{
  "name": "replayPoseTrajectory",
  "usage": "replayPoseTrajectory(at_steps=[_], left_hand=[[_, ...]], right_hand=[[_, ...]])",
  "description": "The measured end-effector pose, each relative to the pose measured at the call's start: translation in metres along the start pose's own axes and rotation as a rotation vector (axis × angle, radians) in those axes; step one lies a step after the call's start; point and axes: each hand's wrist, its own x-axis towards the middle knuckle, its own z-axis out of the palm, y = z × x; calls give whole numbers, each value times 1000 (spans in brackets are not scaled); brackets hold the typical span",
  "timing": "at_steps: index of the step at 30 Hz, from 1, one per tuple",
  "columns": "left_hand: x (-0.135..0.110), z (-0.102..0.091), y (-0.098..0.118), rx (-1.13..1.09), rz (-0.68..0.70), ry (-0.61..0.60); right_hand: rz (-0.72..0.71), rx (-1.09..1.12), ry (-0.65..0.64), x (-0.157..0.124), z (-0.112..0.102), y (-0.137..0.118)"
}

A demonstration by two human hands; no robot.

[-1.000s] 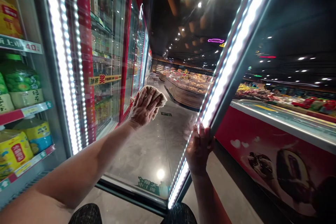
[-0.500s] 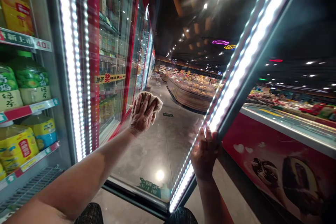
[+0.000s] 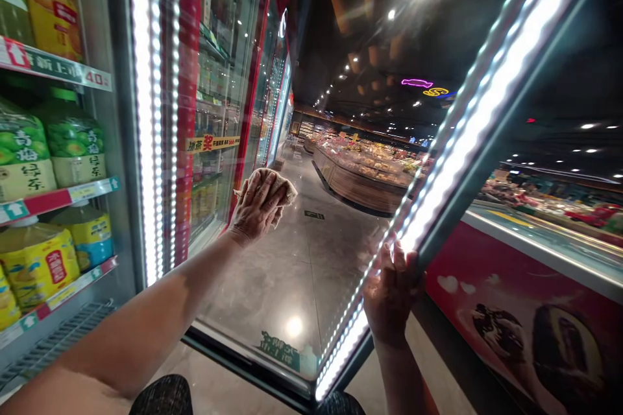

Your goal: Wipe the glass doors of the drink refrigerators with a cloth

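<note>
Up at the middle of the glass (image 3: 263,292), my left hand (image 3: 254,207) lies over a cloth (image 3: 291,194), fingers nearly straight and slightly parted, palm side on it; as far as I can tell, the cloth rests against the pane. It is beige and rough, even fluffy, bunched into a loose wad, with uneven edges showing past the fingertips and out to either side of the hand. The glass belongs to a door (image 3: 243,365), swung open, and it is clear enough that I see the grey floor and the aisle through it. The frame is dark, with a bright light strip (image 3: 457,162) up its right side; green lettering (image 3: 280,350) near the low corner reads backwards to me. At that right side, which slants across my view, my right hand (image 3: 390,298) is closed around the frame, fingertips by the lights; I cannot tell where its thumb sits. On my left, bottles (image 3: 78,142) with green or yellow labels stand on shelves (image 3: 51,202). Out to the right is a red freezer (image 3: 462,259).
</note>
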Motion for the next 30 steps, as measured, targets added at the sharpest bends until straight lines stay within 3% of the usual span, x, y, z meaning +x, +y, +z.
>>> replayPoseTrajectory(at_steps=[8,13,16,19,23,26,30], left_hand=[[-3,0,-25,17,-58,95],[-8,-1,-36,-22,-65,34],[-3,-5,-47,-43,-150,91],[-5,-3,-47,-39,-252,138],[-16,2,-46,-36,-208,76],[-16,-1,-59,-55,-174,41],[-13,-5,-79,-60,-263,91]], right_hand=[[-6,-6,-13,-1,0,1],[-43,-56,23,1,1,2],[-51,-74,34,3,1,1],[-40,-61,38,4,1,0],[-33,-44,37,3,2,0],[-27,-28,26,1,2,3],[-55,-59,35,1,2,4]])
